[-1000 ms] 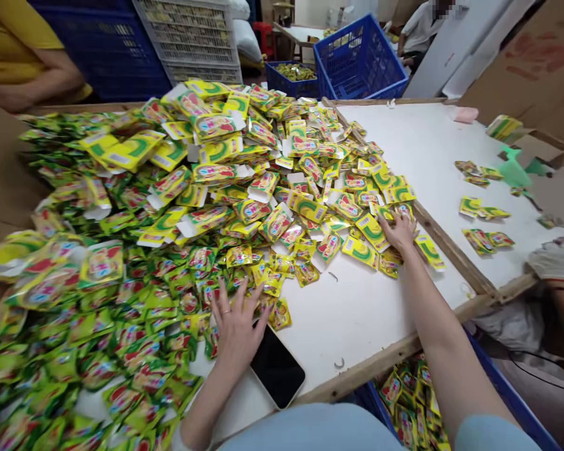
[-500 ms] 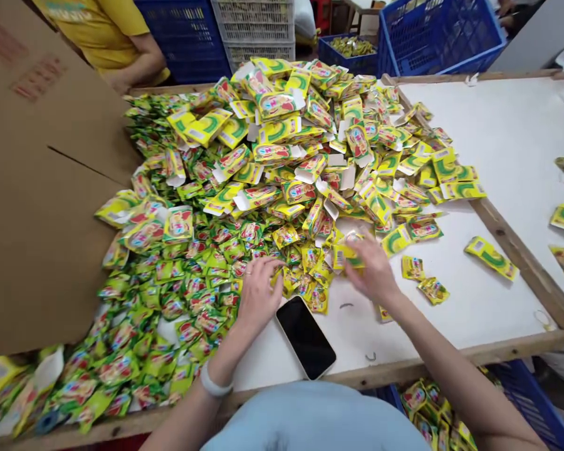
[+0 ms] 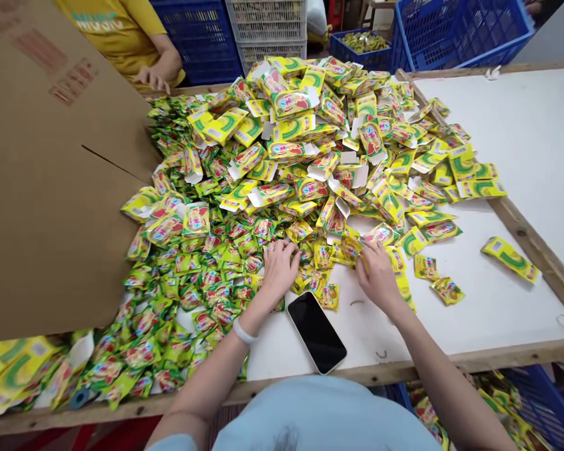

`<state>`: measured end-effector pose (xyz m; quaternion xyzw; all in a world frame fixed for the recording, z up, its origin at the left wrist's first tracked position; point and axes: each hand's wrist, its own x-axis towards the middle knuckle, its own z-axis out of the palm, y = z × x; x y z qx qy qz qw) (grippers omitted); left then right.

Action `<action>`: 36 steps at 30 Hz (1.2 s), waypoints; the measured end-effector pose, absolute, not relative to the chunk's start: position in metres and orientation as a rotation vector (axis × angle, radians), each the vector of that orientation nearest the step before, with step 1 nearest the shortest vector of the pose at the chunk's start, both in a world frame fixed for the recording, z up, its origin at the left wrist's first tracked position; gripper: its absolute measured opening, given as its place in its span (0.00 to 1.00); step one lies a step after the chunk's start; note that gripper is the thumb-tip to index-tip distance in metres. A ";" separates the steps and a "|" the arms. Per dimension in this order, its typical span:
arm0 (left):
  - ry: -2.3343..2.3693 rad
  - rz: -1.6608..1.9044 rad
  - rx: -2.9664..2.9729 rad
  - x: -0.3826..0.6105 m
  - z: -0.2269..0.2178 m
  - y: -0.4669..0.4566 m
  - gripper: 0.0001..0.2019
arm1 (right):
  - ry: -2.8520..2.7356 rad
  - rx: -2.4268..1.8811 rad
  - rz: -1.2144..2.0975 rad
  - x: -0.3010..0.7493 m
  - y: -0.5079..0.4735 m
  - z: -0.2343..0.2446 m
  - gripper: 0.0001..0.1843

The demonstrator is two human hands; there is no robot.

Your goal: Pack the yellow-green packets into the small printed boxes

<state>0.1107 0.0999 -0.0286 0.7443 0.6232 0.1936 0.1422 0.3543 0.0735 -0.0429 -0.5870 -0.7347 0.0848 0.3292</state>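
Note:
A big heap of small green and yellow sachets (image 3: 207, 275) and flat yellow cartons (image 3: 291, 128) covers the white table (image 3: 489, 307). My left hand (image 3: 279, 269) rests palm down on sachets at the heap's near edge, fingers curled over them. My right hand (image 3: 378, 275) lies just to the right, fingers spread on a few sachets and a carton. Whether either hand grips a packet I cannot tell. A black phone (image 3: 317, 332) lies face up between my wrists.
A large brown cardboard sheet (image 3: 42, 188) leans over the heap's left side. A person in a yellow shirt (image 3: 122, 31) stands at the far left. Blue crates (image 3: 455, 28) and a white crate (image 3: 263, 25) stand behind. A blue bin of sachets (image 3: 521, 407) sits below the table's near edge.
My right hand came back from the far right of the heap to the near edge beside my left hand. The view swung left, showing the cardboard sheet.

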 end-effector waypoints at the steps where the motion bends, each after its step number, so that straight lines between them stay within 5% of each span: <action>1: 1.736 0.653 2.118 0.107 -0.026 0.097 0.08 | -1.823 -1.510 0.394 0.358 0.071 -0.041 0.12; 8: 1.181 0.770 1.535 0.090 -0.004 0.069 0.12 | -1.330 -0.937 1.663 0.365 0.050 -0.025 0.17; 17: 0.900 0.541 1.305 0.112 0.016 0.071 0.17 | -1.535 -0.713 2.107 0.368 0.055 0.006 0.21; 25: 0.826 0.531 1.031 0.120 0.016 0.051 0.24 | -1.625 -0.860 2.207 0.362 0.061 0.010 0.21; 29: 0.952 0.587 1.114 0.125 0.004 0.039 0.28 | -1.571 -1.096 1.824 0.365 0.048 0.002 0.19; 33: 0.944 0.550 1.317 0.132 -0.003 0.036 0.24 | -1.463 -1.035 1.674 0.358 0.031 -0.019 0.33; 36: 0.989 0.512 1.603 0.139 0.006 0.047 0.17 | -1.470 -1.108 1.648 0.353 0.021 -0.036 0.21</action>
